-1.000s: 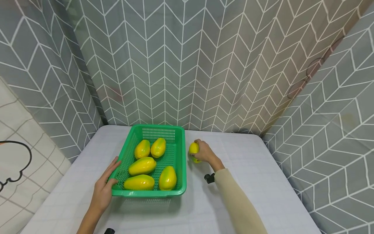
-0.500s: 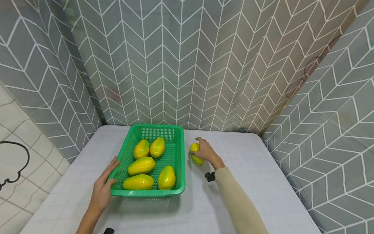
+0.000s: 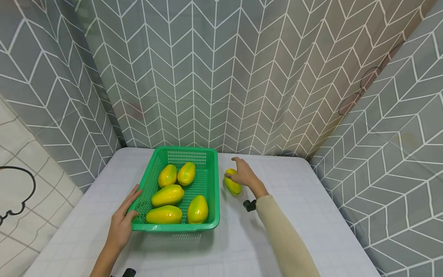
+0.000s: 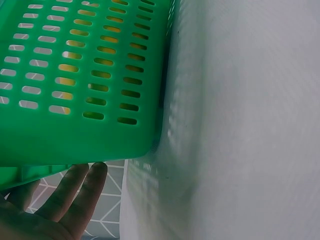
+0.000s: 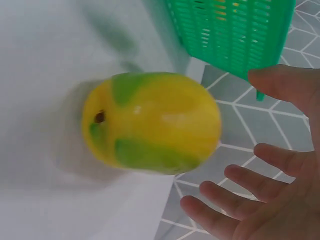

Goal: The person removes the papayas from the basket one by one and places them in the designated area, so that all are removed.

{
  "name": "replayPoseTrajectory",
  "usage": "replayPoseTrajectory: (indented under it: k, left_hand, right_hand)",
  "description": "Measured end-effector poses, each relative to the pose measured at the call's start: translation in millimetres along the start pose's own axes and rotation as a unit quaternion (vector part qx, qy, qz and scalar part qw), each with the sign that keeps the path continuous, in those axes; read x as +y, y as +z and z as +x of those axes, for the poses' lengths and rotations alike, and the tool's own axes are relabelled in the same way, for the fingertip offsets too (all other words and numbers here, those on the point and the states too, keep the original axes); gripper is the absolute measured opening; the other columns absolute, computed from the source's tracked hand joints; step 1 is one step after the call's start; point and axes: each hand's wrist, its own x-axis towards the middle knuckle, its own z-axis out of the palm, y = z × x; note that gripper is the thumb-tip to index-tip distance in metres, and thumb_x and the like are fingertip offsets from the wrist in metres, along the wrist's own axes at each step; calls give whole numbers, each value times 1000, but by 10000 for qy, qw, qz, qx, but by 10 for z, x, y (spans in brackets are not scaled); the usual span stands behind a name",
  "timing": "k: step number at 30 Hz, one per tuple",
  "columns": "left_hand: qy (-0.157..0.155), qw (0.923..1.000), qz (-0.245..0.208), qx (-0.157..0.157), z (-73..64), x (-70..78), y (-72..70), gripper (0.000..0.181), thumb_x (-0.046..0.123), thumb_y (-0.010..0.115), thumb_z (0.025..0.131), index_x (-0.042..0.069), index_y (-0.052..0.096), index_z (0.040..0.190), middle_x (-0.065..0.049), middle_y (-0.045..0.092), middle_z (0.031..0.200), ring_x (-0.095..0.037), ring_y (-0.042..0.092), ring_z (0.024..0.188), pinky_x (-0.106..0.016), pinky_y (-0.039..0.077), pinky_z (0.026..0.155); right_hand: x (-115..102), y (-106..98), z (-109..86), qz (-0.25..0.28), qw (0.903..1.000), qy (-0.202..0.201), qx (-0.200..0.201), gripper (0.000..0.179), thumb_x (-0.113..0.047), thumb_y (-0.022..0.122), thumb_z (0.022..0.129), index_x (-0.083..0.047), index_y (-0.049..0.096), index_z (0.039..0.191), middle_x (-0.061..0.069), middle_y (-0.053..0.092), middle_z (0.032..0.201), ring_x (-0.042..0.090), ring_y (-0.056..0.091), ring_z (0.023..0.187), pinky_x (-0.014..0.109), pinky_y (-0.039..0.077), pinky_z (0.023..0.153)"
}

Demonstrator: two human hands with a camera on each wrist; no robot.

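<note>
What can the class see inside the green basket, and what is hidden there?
Five yellow-green fruits lie inside the green basket, with bare perforated floor beside them. The floor directly beneath each fruit is covered from view.

In the head view, the right hand (image 3: 243, 175) covers part of the lone yellow-green fruit (image 3: 233, 187), and whether the thumb touches it cannot be told. The bottom edge cuts off the surface (image 3: 221, 257), the left forearm (image 3: 105, 259), the beige sleeve (image 3: 287, 238) and a black device (image 3: 129, 272). In the left wrist view, the green basket (image 4: 80, 140) runs out of frame at the top and left, its contents reduced to yellow patches behind the slots; the left hand (image 4: 65, 210) is cropped too. The right wrist view crops basket and right hand, and shows the lone fruit softly blurred (whether its brown spot is a stem or a hollow is unclear).
</note>
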Motion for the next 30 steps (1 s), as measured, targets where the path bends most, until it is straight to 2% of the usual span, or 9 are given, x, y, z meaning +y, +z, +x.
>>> replayPoseTrajectory:
  k: [7,13,20,27,30]
  left_hand:
    - [8,10000,30,-13,8,8,5,56,-1,40,96,20,44,148,1,35,159,11,20,144,7,15,102]
    - [12,10000,25,-30,15,4,3,56,-1,39,96,20,43,148,1,34,160,11,19,144,7,15,102]
    - [195,9998,-46,35,15,-14,-1,56,-3,40,95,18,45,147,-4,36,159,15,20,142,6,17,103]
    - [203,9998,-72,55,12,-9,0,56,-4,40,95,17,45,147,-4,37,158,13,22,143,6,17,103]
    - [166,9998,-60,31,13,-13,-1,56,-3,40,96,17,45,147,-3,36,159,8,22,146,6,17,103]
  right_hand:
    - [-132,-66,8,143,9999,35,72,75,-37,69,86,-11,37,148,11,43,152,31,41,141,53,38,113]
    - [-251,-109,14,58,9997,-185,166,73,-38,68,87,-10,39,148,11,44,151,31,42,140,52,39,113]
    - [-400,-154,-5,107,9989,-424,145,74,-37,67,88,-8,36,149,10,42,154,31,40,142,52,36,116]
    - [-554,-184,-13,153,9976,-661,169,72,-37,68,88,-9,39,147,9,45,151,28,43,140,48,38,115]
    - [-611,-183,-19,251,9966,-775,122,71,-37,67,89,-10,39,147,8,46,150,27,44,139,48,40,114]
